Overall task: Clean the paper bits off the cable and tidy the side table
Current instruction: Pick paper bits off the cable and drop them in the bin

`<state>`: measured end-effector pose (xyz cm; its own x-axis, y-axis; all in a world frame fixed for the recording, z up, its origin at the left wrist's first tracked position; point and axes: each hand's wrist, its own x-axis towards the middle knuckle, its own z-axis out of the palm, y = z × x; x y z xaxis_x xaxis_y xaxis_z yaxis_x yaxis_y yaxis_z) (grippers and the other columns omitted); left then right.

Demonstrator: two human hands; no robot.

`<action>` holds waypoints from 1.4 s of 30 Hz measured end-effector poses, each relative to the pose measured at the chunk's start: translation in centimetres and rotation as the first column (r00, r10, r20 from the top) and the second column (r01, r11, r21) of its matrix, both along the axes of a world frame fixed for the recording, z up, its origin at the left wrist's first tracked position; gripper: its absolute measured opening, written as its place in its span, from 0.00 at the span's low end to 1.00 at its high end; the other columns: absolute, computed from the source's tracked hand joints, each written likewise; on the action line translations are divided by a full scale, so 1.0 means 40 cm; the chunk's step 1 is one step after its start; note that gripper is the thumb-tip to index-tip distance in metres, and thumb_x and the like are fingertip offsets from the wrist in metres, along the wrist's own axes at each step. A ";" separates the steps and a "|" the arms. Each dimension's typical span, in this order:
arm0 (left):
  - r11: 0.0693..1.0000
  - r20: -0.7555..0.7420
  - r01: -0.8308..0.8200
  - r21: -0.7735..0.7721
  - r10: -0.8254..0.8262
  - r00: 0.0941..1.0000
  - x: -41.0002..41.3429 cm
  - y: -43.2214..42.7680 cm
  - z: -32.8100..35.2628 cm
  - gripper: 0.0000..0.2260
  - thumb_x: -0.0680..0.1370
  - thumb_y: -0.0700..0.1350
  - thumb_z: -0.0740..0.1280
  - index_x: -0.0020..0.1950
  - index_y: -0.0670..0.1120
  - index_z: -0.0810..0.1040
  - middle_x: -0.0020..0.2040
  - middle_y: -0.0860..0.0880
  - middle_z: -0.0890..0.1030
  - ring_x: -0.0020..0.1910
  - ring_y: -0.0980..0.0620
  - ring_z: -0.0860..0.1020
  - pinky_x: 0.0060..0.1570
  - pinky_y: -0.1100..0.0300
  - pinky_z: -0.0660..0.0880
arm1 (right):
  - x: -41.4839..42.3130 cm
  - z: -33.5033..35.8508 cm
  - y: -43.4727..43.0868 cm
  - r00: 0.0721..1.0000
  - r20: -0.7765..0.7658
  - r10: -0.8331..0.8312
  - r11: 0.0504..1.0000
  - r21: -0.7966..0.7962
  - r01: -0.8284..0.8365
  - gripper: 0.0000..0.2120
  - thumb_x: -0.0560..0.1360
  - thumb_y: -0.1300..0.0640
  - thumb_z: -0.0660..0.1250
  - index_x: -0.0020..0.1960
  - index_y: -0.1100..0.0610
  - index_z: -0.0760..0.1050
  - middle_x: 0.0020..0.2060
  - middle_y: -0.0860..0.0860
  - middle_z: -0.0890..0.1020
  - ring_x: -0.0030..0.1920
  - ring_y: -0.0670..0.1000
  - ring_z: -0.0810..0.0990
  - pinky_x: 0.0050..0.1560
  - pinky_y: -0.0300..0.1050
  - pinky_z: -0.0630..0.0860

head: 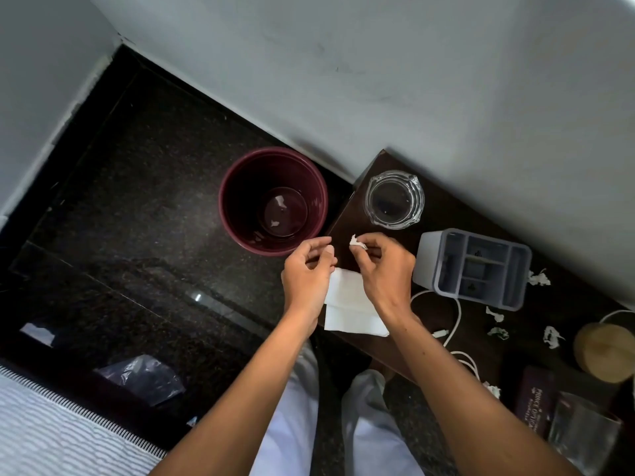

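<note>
My right hand pinches a small white paper bit between thumb and fingertips, above the left end of the dark side table. My left hand hovers beside it with fingers curled and nothing in them, near the rim of the maroon bin on the floor. A white tissue lies flat on the table edge under both hands. The white cable loops across the table to the right. Several torn paper bits lie scattered on the table's right part.
A glass ashtray stands at the table's back left, a grey compartment organiser to its right. A round wooden lid, a dark booklet and a clear plastic bag sit at far right. Paper scraps lie inside the bin.
</note>
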<state>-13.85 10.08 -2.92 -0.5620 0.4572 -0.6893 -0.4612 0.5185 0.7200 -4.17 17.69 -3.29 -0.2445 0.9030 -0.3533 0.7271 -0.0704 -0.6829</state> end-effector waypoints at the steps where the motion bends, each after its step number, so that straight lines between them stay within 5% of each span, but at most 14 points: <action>1: 1.000 -0.005 0.012 0.009 -0.012 1.000 -0.004 0.002 0.002 0.07 0.81 0.44 0.69 0.55 0.54 0.82 0.52 0.50 0.86 0.50 0.55 0.86 0.51 0.61 0.82 | -0.005 0.006 -0.003 0.999 -0.046 -0.026 1.000 -0.018 0.026 0.05 0.76 0.57 0.73 0.51 0.56 0.84 0.45 0.49 0.85 0.44 0.41 0.83 0.46 0.28 0.77; 6: 0.994 0.144 -0.038 0.101 0.023 0.989 -0.028 0.017 0.018 0.06 0.80 0.43 0.71 0.56 0.50 0.85 0.49 0.49 0.89 0.51 0.53 0.87 0.50 0.63 0.82 | -0.031 0.032 -0.016 0.982 -0.179 -0.066 0.995 -0.092 0.050 0.06 0.75 0.60 0.74 0.52 0.55 0.84 0.44 0.47 0.85 0.45 0.41 0.84 0.46 0.29 0.78; 14: 0.995 0.135 -0.096 0.039 0.090 0.987 -0.094 0.029 0.000 0.05 0.76 0.38 0.75 0.51 0.45 0.86 0.44 0.46 0.89 0.47 0.53 0.88 0.48 0.64 0.82 | -0.076 0.038 -0.014 0.936 -0.311 -0.163 0.965 -0.250 0.084 0.14 0.72 0.67 0.75 0.55 0.55 0.81 0.46 0.47 0.85 0.47 0.41 0.85 0.48 0.30 0.79; 27: 0.949 0.161 -0.294 -0.113 0.309 0.937 -0.221 0.075 -0.150 0.05 0.78 0.35 0.71 0.54 0.39 0.81 0.51 0.39 0.85 0.47 0.49 0.85 0.49 0.60 0.83 | -0.062 -0.011 -0.019 0.955 -0.228 -0.188 0.954 -0.274 0.123 0.12 0.73 0.65 0.75 0.53 0.53 0.82 0.46 0.45 0.85 0.46 0.39 0.83 0.42 0.25 0.76; 34: 0.926 0.219 -0.347 -0.148 0.373 0.902 -0.222 0.082 -0.178 0.07 0.81 0.34 0.68 0.59 0.37 0.79 0.45 0.43 0.84 0.43 0.51 0.84 0.47 0.62 0.83 | -0.030 -0.021 -0.031 0.950 -0.206 -0.233 0.941 -0.294 0.167 0.12 0.74 0.65 0.74 0.54 0.53 0.82 0.47 0.44 0.84 0.46 0.38 0.83 0.44 0.26 0.76; 42: 0.957 0.223 -0.283 -0.055 0.288 0.931 -0.135 0.063 -0.066 0.08 0.83 0.35 0.63 0.61 0.38 0.79 0.51 0.42 0.85 0.48 0.51 0.85 0.53 0.60 0.82 | 0.030 0.014 -0.072 0.950 -0.193 -0.244 0.947 -0.257 0.191 0.12 0.74 0.64 0.74 0.53 0.50 0.81 0.45 0.43 0.85 0.46 0.37 0.83 0.46 0.27 0.77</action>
